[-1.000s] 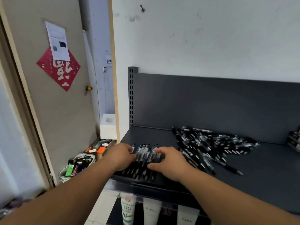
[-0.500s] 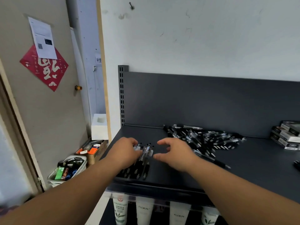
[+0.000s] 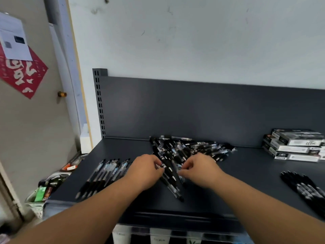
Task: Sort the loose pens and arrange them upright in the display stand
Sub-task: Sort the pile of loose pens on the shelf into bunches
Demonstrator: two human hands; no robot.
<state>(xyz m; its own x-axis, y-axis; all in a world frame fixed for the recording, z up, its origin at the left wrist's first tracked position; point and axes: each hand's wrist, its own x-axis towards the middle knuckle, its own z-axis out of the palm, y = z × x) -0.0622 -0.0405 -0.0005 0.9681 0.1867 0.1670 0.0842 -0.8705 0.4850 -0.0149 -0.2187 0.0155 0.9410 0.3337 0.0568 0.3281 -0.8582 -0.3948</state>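
The left hand (image 3: pixel 146 170) and right hand (image 3: pixel 201 171) each pinch pens (image 3: pixel 169 171) from the pile (image 3: pixel 182 150), a neat row (image 3: pixel 105 173) at nine o'clock, boxes (image 3: pixel 295 146) at two.

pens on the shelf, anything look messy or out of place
The middle pile of pens is a jumble, crossing at all angles, unlike the neat row on the left. All lie flat, none upright.
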